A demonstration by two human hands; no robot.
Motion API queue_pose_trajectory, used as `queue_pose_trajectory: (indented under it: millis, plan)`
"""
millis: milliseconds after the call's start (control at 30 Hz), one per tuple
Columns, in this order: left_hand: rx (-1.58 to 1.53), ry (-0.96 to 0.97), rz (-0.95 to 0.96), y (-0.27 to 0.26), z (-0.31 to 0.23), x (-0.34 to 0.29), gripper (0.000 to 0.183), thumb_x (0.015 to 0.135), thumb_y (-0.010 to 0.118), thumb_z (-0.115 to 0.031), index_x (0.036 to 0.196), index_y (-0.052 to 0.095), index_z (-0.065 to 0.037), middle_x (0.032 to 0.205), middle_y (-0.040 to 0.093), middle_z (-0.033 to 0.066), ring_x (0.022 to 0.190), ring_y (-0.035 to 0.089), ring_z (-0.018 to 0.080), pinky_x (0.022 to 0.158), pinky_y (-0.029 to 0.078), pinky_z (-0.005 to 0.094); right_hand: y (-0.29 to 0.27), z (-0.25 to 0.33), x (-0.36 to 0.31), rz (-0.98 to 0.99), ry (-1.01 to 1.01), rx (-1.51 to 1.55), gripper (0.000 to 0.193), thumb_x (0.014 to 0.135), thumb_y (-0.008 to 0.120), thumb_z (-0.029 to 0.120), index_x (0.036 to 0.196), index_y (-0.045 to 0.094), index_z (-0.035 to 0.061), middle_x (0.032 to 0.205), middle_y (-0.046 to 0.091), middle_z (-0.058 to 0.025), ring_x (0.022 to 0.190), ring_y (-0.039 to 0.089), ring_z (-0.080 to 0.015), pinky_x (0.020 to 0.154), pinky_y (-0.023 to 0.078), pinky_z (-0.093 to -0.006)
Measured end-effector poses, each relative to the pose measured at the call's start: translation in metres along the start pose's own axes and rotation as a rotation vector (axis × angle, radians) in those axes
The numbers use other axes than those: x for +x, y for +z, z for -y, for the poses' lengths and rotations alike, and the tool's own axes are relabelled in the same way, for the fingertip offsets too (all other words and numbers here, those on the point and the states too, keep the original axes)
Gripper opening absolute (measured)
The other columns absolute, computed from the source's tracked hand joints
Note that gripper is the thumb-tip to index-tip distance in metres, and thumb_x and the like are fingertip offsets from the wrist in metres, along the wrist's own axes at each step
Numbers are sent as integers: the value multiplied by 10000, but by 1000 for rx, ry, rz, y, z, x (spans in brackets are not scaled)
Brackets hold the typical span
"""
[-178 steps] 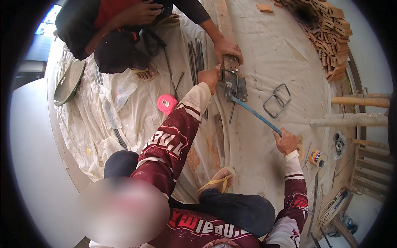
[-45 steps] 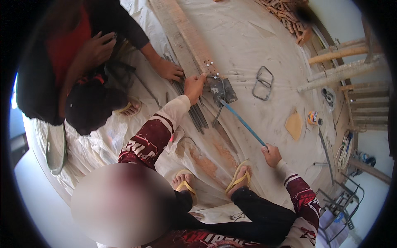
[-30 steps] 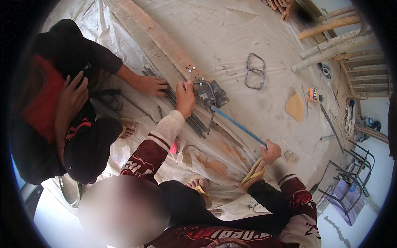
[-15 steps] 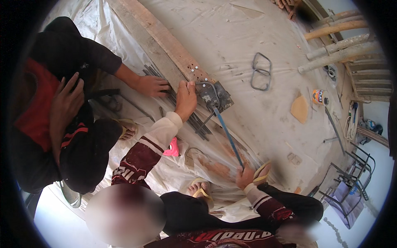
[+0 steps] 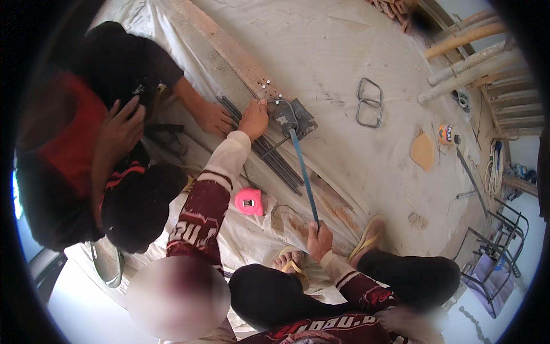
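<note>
My right hand (image 5: 319, 239) is closed around the lower end of a blue bending bar (image 5: 303, 172). The bar's upper end meets a dark metal plate (image 5: 307, 122) on the end of a long wooden plank (image 5: 226, 49). With my left hand (image 5: 253, 119) I grip a thin steel rod (image 5: 290, 103), bent into a curve over the plate. Several white-looking studs or nail heads stick out of the plank beside the plate. Below my left hand lie straight steel rods (image 5: 278, 166) in a bundle, and a co-worker's hand (image 5: 215, 119) rests at their far end.
A co-worker (image 5: 63, 126) crouches at my left. On the plastic-covered floor are a pink tape measure (image 5: 249, 202) and bent steel loops (image 5: 369, 103). To the right are a can (image 5: 448, 135), a cardboard piece (image 5: 423, 152), wooden poles (image 5: 464, 40) and a bent-metal frame (image 5: 495, 252).
My right hand has swung the bar's lower end leftward, toward me. My left hand stays at the rod by the plate. The view has shifted slightly, and the tape measure shows more fully.
</note>
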State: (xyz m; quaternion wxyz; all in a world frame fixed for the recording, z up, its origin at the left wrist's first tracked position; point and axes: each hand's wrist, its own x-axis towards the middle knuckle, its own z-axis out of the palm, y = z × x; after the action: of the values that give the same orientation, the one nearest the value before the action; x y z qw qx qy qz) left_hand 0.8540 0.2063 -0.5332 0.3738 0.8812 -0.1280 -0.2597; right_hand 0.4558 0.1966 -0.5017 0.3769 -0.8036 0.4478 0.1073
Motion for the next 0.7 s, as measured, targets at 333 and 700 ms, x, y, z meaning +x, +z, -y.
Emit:
queue_pose_trajectory:
  millis: [333,700]
  plan:
    - [-147,-367,193,-32,-33,19,495,973,415,-364,980,599,95,895,652,235,789,660,376,617,552,450,-24,2,22,47,-83,213,454,947,463,409,803,561,-10,698,591,-276,727,594,-484,624,441,-516]
    - [250,-193,-213,-31,10,31,657,955,407,-524,1062,627,86,969,648,278,829,668,405,733,533,457,-22,9,7,117,-156,194,480,954,460,430,755,545,2,640,580,-244,655,596,-461,575,435,-498]
